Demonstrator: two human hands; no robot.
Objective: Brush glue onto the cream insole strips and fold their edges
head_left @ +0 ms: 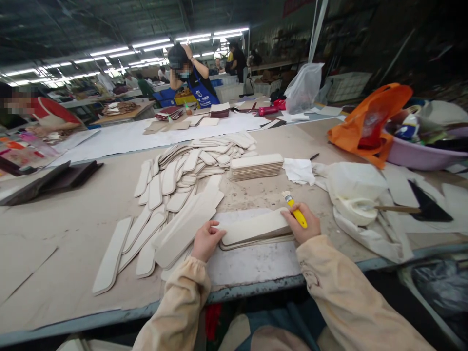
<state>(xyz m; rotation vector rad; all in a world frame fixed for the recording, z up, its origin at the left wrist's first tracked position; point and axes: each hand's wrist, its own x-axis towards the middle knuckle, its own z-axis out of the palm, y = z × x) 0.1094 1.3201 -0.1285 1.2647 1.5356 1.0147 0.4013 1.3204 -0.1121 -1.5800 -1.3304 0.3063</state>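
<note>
Before me a flat cream strip (256, 226) with rounded corners lies slightly raised over a few similar strips. My left hand (207, 240) pinches its left end between thumb and fingers. At its right end is my right hand (302, 223), closed on the strip's edge and also holding a yellow-handled brush (299, 214), bristles pointing up and away. White paper (252, 265) lies under the strips. Left of my hands spreads a loose heap of cream strips (175, 180), with larger cream pieces (190, 224) on its near side. A neat stack of strips (256, 165) sits beyond my hands.
A white tub (356, 209) with a stick stands on the right among cloth and plastic. Behind it are an orange bag (369, 122) and a purple basin (424, 151). Dark folded pieces (54, 183) lie at left. People work at tables beyond.
</note>
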